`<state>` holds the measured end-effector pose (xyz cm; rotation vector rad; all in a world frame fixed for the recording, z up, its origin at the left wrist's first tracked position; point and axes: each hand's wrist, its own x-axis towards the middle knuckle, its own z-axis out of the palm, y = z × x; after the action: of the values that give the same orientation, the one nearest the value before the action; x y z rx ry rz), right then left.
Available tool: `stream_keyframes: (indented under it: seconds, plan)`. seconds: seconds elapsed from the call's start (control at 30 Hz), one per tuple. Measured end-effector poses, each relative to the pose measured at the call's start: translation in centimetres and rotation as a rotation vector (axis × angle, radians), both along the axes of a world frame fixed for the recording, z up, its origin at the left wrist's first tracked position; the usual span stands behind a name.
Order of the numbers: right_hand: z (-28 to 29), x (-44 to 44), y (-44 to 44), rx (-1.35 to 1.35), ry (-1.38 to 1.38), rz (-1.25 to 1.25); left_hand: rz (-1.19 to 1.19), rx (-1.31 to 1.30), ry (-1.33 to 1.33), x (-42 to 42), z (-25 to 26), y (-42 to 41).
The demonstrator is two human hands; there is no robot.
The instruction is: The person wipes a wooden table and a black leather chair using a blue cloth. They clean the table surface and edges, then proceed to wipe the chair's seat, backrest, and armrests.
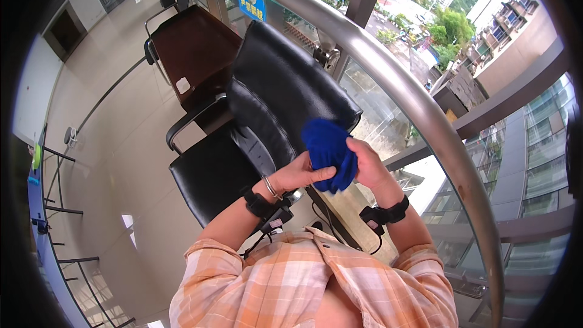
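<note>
A bunched blue cloth point(329, 152) is held between both hands, in front of the backrest of a black leather armchair point(282, 82). My left hand point(303, 174) grips its lower left side, with the thumb across the front and the other fingers partly hidden. On the cloth's right side, my right hand point(368, 164) pinches it, thumb near the top edge; the fingertips are hidden behind the fabric. Each wrist wears a black strap with a small cabled box, and the left one also has a metal bangle point(270, 187).
A curved metal handrail point(410, 86) over glass panels runs close on the right. Beyond the chair stands a dark brown wooden table point(196, 45) with a crumpled white item point(183, 85) on it. Blue-topped tables point(43, 246) with black metal legs stand at the far left.
</note>
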<state>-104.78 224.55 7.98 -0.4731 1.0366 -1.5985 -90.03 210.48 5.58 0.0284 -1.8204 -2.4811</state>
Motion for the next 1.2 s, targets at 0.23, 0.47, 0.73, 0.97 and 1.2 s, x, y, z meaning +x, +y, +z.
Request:
stream_keyframes:
  seconds: [0.23, 0.47, 0.73, 0.97, 1.2]
  plan:
    - [1.8, -3.2, 0.2, 0.110, 1.142, -0.526, 0.504, 0.118, -0.025, 1.6, 0.3, -4.5]
    - [-2.2, -5.0, -4.8, 0.064, 1.393, -0.584, 0.672, -1.092, 0.285, -6.7, -6.1, 0.7]
    - [-4.0, -3.2, -6.6, 0.128, 1.647, -0.771, 1.047, -1.105, -0.065, -13.2, -4.3, -12.8]
    - [-5.1, -3.3, -7.4, 0.062, 1.494, -0.911, 1.032, -1.043, 0.192, -11.8, -7.0, -7.3]
    - [-5.0, -2.8, -7.7, 0.038, 1.516, -0.899, 0.891, -1.098, 0.177, -10.6, -8.0, -8.3]
